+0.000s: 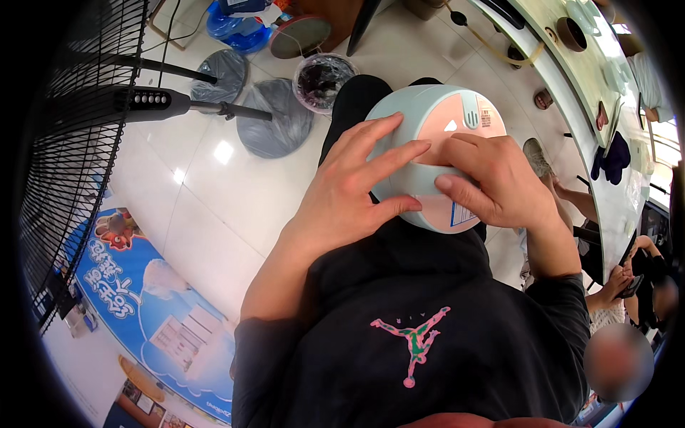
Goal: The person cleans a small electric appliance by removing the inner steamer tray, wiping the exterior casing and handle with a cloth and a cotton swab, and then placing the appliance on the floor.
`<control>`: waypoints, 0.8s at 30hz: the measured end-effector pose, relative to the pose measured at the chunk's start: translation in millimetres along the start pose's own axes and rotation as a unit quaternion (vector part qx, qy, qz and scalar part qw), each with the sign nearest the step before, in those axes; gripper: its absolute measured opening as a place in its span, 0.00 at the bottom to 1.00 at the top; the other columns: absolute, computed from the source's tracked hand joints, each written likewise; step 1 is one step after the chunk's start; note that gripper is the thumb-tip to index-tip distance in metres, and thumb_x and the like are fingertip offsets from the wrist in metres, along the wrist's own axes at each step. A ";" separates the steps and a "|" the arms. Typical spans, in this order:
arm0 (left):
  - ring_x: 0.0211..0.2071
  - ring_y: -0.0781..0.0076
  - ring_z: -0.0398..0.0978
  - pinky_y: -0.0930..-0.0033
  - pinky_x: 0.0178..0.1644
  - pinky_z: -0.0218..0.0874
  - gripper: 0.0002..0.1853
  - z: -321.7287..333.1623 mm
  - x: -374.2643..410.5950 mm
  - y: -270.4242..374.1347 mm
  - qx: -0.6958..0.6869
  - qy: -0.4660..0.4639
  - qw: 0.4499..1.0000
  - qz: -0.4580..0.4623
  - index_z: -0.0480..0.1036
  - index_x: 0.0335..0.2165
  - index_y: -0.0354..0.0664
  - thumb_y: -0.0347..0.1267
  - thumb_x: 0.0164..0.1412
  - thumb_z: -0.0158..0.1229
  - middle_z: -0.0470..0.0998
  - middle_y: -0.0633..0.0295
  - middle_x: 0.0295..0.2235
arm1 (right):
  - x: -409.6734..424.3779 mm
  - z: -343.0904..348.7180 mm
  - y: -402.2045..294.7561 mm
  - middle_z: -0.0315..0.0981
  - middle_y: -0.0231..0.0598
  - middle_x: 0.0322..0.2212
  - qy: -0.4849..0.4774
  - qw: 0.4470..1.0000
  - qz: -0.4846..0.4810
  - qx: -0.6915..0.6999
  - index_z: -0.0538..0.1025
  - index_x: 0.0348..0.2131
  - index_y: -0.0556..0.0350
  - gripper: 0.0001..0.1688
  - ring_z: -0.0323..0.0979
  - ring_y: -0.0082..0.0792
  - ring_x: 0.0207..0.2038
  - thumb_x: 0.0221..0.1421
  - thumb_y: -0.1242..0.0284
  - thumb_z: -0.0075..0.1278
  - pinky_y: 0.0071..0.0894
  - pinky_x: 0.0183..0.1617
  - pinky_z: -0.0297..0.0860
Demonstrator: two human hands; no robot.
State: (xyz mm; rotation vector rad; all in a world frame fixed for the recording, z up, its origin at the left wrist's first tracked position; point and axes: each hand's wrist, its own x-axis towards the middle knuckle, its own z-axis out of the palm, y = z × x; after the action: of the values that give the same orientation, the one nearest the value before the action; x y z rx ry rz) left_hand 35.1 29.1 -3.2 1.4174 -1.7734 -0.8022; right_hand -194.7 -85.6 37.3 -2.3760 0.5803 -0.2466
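A round, drum-shaped plastic device (400, 131), pale blue-green with pink panels, rests on my lap with a flat face turned up. A raised pale band crosses that face, and a slotted tab (471, 111) and printed labels sit near its edges. My left hand (350, 179) holds its left side, fingers spread over the rim and thumb at the lower pink panel. On the face, my right hand (495, 176) has its thumb on the band and its fingers curled at the band's upper edge. Those fingertips are partly hidden.
A black standing fan (155, 101) stands at left. Around the floor are plastic-wrapped round bases (275, 120), a lined waste bin (350, 67) and a blue water bottle (257, 40). A long table (583, 101) with cups runs along the right, with people beside it. A blue printed banner (128, 273) lies lower left.
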 end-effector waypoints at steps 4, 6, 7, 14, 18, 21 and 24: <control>0.63 0.48 0.67 0.52 0.65 0.63 0.40 0.5 1.6 3.6 0.007 -0.004 1.000 0.004 0.79 0.57 0.54 0.32 0.40 0.79 0.69 0.52 0.63 | 1.2 -2.0 -5.0 0.76 0.40 0.25 0.005 0.999 0.027 0.022 0.81 0.39 0.52 0.13 0.76 0.49 0.29 0.62 0.62 0.56 0.43 0.34 0.69; 0.63 0.47 0.67 0.51 0.65 0.62 0.39 -0.1 2.7 1.7 0.008 -0.007 1.000 0.012 0.79 0.56 0.53 0.32 0.40 0.79 0.68 0.52 0.63 | 2.5 -10.5 -7.4 0.76 0.42 0.25 -0.035 0.995 0.073 0.062 0.81 0.37 0.54 0.14 0.75 0.49 0.29 0.64 0.63 0.55 0.43 0.34 0.69; 0.63 0.47 0.66 0.51 0.65 0.62 0.38 0.1 2.1 1.0 0.014 -0.007 1.000 0.021 0.80 0.55 0.53 0.32 0.40 0.79 0.68 0.51 0.63 | 3.0 -13.0 -7.9 0.76 0.42 0.26 -0.056 0.991 0.095 0.082 0.81 0.37 0.55 0.14 0.75 0.49 0.29 0.64 0.63 0.55 0.42 0.34 0.69; 0.65 0.42 0.63 0.47 0.66 0.59 0.33 7.1 -2.3 5.6 0.003 -0.006 0.999 0.046 0.82 0.50 0.52 0.31 0.41 0.78 0.68 0.50 0.64 | -15.5 -12.0 2.8 0.76 0.39 0.23 -0.040 0.975 0.114 0.189 0.81 0.35 0.59 0.12 0.73 0.43 0.27 0.64 0.68 0.56 0.38 0.33 0.68; 0.65 0.40 0.63 0.45 0.66 0.59 0.31 10.7 -1.6 12.3 0.018 0.001 0.998 0.057 0.83 0.48 0.51 0.31 0.39 0.78 0.68 0.50 0.63 | -15.0 -21.2 -3.3 0.75 0.36 0.24 -0.100 0.948 0.184 0.240 0.79 0.31 0.61 0.11 0.69 0.35 0.25 0.59 0.69 0.61 0.32 0.31 0.65; 0.65 0.40 0.63 0.45 0.66 0.58 0.30 17.0 1.7 11.3 0.023 0.019 0.997 0.071 0.83 0.45 0.49 0.31 0.37 0.79 0.68 0.50 0.63 | -13.5 -15.0 -10.8 0.74 0.37 0.24 -0.057 0.974 0.143 0.164 0.77 0.29 0.61 0.15 0.68 0.35 0.23 0.55 0.67 0.65 0.32 0.29 0.64; 0.65 0.40 0.63 0.44 0.65 0.58 0.29 20.4 5.0 11.3 0.039 0.043 0.996 0.068 0.83 0.42 0.48 0.30 0.35 0.79 0.69 0.50 0.63 | -14.5 -3.4 -13.1 0.76 0.37 0.26 0.000 0.994 0.094 0.058 0.80 0.33 0.57 0.18 0.72 0.42 0.26 0.52 0.62 0.68 0.37 0.31 0.68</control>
State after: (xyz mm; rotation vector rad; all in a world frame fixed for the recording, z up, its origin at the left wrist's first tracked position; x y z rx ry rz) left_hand 11.3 27.1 -4.3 1.3449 -1.8303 -0.5982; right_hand -204.1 -71.8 48.1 -2.1938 0.7643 -0.1899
